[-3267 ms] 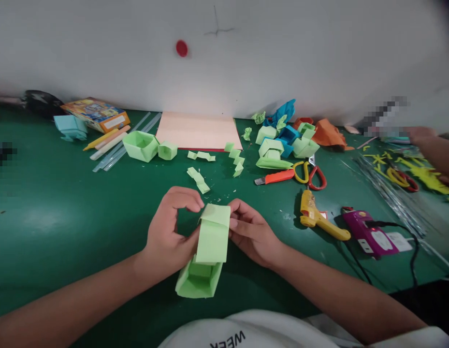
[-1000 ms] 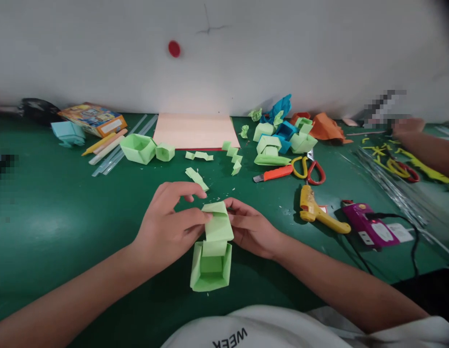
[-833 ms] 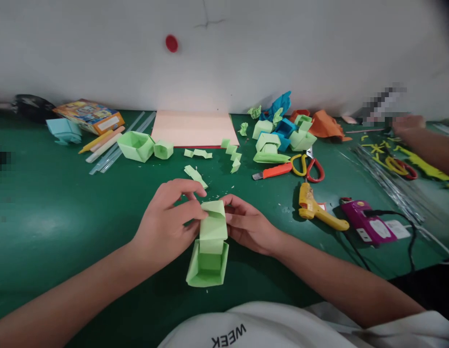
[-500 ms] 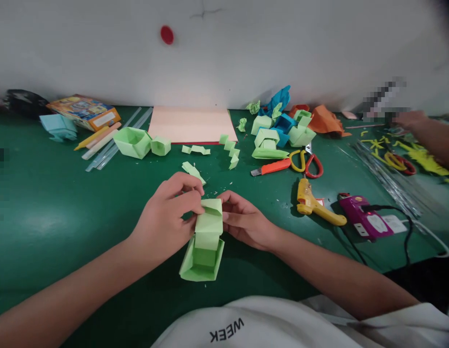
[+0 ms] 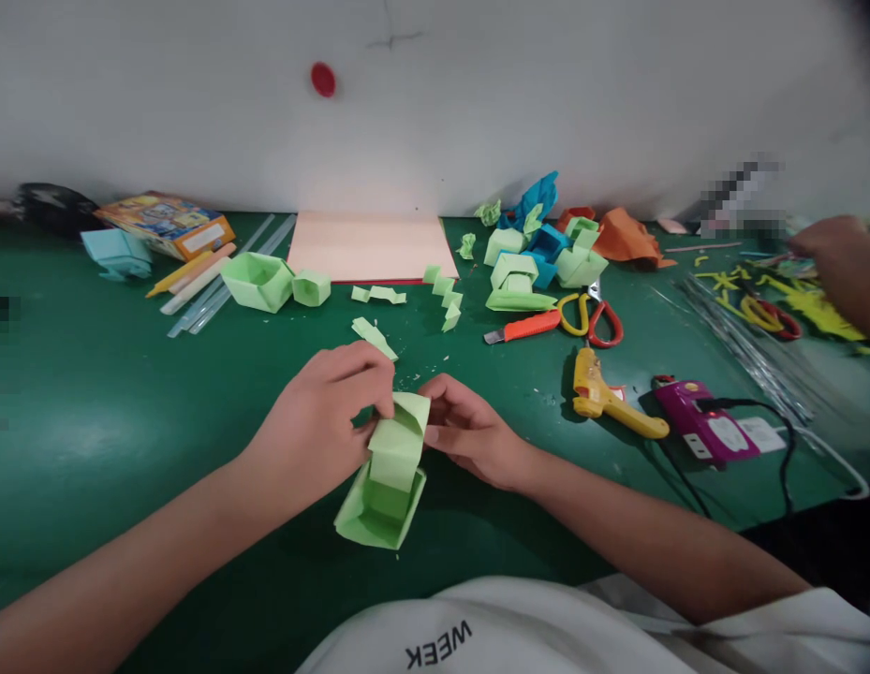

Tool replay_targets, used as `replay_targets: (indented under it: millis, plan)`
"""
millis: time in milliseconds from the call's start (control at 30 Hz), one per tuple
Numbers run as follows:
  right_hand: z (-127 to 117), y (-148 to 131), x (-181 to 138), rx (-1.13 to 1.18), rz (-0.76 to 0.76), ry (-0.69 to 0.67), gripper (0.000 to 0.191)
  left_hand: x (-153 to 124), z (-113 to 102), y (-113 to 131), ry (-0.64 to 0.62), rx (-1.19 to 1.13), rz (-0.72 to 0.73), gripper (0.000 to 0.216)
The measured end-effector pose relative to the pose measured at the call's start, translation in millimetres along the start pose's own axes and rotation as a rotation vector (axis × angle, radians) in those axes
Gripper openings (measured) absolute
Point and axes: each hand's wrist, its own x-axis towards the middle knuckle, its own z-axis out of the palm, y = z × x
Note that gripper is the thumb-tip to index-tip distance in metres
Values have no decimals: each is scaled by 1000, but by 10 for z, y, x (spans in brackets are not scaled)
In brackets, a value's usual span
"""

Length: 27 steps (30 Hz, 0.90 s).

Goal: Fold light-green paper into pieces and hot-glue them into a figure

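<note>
A folded light-green paper model (image 5: 396, 459) with an open box-like lower part is held above the green table, tilted toward me. My left hand (image 5: 340, 402) pinches its upper left edge between thumb and fingers. At the upper right edge, my right hand (image 5: 469, 431) grips with curled fingers, its fingertips partly behind the paper. A loose green paper strip (image 5: 374, 338) lies just beyond my left hand. Further off sit an open green paper box (image 5: 258, 283) and a smaller green paper piece (image 5: 312, 288).
A yellow glue gun (image 5: 610, 398), red-and-yellow scissors (image 5: 604, 323), an orange cutter (image 5: 531, 325) and a purple power strip (image 5: 712, 421) lie right. Folded green and blue paper pieces (image 5: 515, 273) cluster behind. Pink paper (image 5: 371, 248) rests by the wall. Another person's hand (image 5: 838, 267) is far right.
The paper model has tilted, its lower box swinging slightly left. Both hands keep their grip on it. The other person's hand at far right has shifted right.
</note>
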Motion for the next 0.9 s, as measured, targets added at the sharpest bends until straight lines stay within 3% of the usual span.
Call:
replay_targets:
  millis: [167, 467, 667, 900]
  plan:
    - [-19, -18, -22, -175, -77, -15, 22, 20, 15, 45, 13, -188, -190, 14]
    - [-49, -16, -100, -477, -255, -42, 10, 38, 99, -36, -124, -622, -460, 10]
    - [-45, -21, -108, -588, -291, -38, 12, 34, 119, -49, -155, -668, -495, 11]
    - [-12, -68, -69, -774, -408, 61, 8, -40, 129, -117, -141, -644, -397, 19]
